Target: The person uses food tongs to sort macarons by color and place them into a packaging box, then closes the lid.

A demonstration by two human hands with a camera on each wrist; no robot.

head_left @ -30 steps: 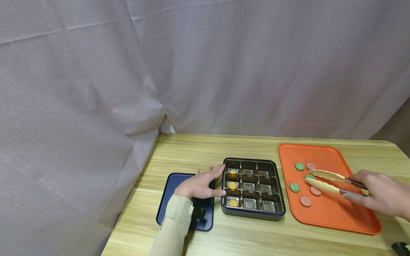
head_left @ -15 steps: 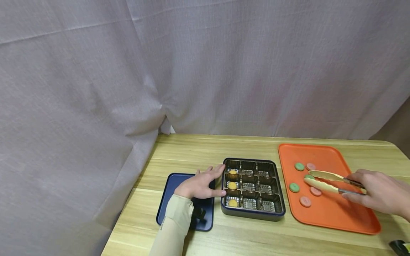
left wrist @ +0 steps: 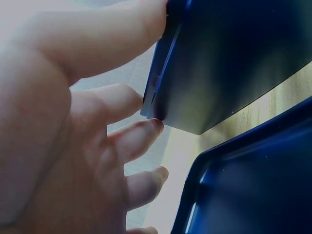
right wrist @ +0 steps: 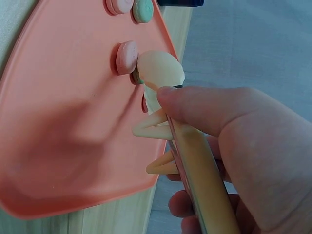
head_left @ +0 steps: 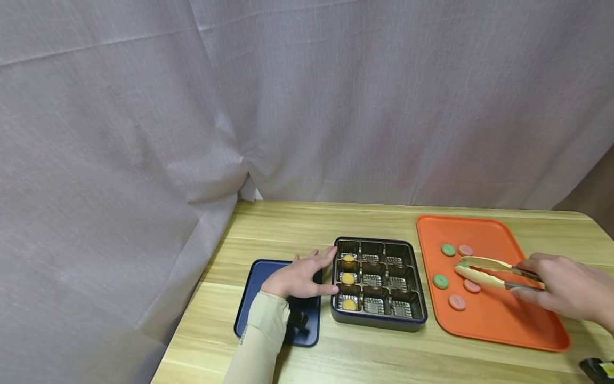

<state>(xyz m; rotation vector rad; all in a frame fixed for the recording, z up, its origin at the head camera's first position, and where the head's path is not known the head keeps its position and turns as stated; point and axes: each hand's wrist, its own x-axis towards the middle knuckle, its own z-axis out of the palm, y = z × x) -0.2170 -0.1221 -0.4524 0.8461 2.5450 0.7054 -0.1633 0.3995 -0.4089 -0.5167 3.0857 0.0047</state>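
My right hand [head_left: 566, 285] grips a pair of tongs [head_left: 479, 276] with cream scalloped heads, low over an orange tray [head_left: 518, 320]. Between the tong tips is a green macaron [head_left: 463, 264], partly covered by them. Pink macarons [head_left: 457, 302] and other green macarons [head_left: 441, 281] lie around it on the tray. My left hand [head_left: 302, 274] is spread, with thumb and fingertips against the left side of a dark box [head_left: 379, 322]. Yellow macarons [head_left: 347, 278] occupy the left column of the box's divided insert. In the left wrist view, extended fingers [left wrist: 124, 102] meet the box's rim.
A dark blue lid [head_left: 259, 277] lies on the wooden table [head_left: 379, 218] left of the box, partly under my left wrist. Grey curtain [head_left: 336, 106] hangs along the back and left. A black object [head_left: 595, 369] shows at the lower right edge.
The tongs have shifted slightly left, their tips drawing a little closer together on the green macaron. My left hand and the box stay in place.
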